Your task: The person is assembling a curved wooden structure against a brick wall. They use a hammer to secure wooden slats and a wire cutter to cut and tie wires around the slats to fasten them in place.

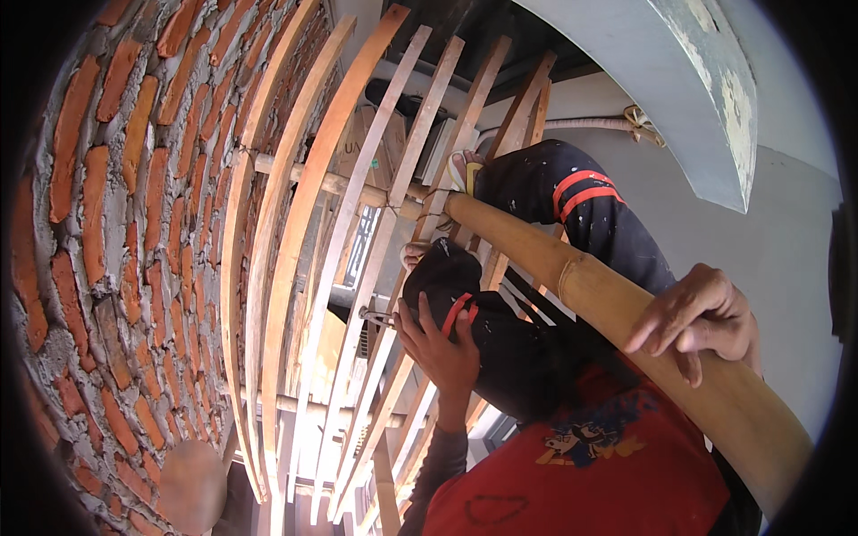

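Observation:
My left hand (440, 347) lies against my bent knee, fingers curled with the thumb lifted. From under its fingertips juts a small metal tool (379, 317), like pincers; its handles are hidden. My right hand (706, 323) hovers over or rests on a thick bamboo pole (617, 308); which, I cannot tell. Its fingers are loosely bent and apart, with nothing visible in them. The pole slants from the lower right to the slats, passing between my legs. Long wooden slats (308, 183) run in a row beneath me, crossed by thinner bamboo (335, 185) with dark ties at the crossings.
A rough brick wall (125, 205) rises on the left. One sandaled foot (465, 170) is up on the slats. Below the gaps stand boxes (366, 147) and bright light comes through. A pale curved panel (688, 89) overhangs the upper right, before a grey wall (795, 241).

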{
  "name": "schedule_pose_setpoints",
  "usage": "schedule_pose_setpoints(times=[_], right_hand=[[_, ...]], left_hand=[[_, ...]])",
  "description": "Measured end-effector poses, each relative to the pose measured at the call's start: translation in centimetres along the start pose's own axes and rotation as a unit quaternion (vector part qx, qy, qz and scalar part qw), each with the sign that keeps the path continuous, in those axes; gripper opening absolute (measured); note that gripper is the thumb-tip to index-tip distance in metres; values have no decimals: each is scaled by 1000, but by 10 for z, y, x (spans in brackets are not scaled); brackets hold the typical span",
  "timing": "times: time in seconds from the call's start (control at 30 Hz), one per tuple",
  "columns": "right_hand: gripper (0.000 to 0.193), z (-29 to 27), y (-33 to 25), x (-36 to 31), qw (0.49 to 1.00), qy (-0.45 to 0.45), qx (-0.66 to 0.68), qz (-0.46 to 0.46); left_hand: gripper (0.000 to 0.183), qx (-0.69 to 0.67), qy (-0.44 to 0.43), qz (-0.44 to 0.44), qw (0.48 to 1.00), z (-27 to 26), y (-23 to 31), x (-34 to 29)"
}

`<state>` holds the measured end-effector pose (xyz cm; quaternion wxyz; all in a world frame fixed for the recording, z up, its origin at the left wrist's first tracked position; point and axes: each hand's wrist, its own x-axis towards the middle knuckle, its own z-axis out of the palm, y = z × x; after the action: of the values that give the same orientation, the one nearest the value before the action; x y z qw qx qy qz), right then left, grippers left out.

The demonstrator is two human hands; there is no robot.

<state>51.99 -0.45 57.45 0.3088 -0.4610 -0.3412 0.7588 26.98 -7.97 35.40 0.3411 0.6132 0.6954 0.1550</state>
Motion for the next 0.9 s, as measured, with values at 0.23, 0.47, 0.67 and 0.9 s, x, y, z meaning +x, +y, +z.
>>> schedule_pose_setpoints(times=[0.23, 0.47, 0.67, 0.9], right_hand=[[18, 13, -14, -3, 981, 129, -76, 124], [23, 8, -5, -14, 956, 241, -88, 141], [24, 3, 18, -29, 925, 334, 100, 151], [33, 50, 83, -97, 826, 380, 284, 305]], left_hand=[[46, -27, -42, -182, 982, -5, 20, -8], [42, 6, -55, -227, 972, 2, 44, -8], [42, 20, -110, -299, 948, -2, 51, -17], [35, 13, -120, -307, 944, 0, 49, -17]])
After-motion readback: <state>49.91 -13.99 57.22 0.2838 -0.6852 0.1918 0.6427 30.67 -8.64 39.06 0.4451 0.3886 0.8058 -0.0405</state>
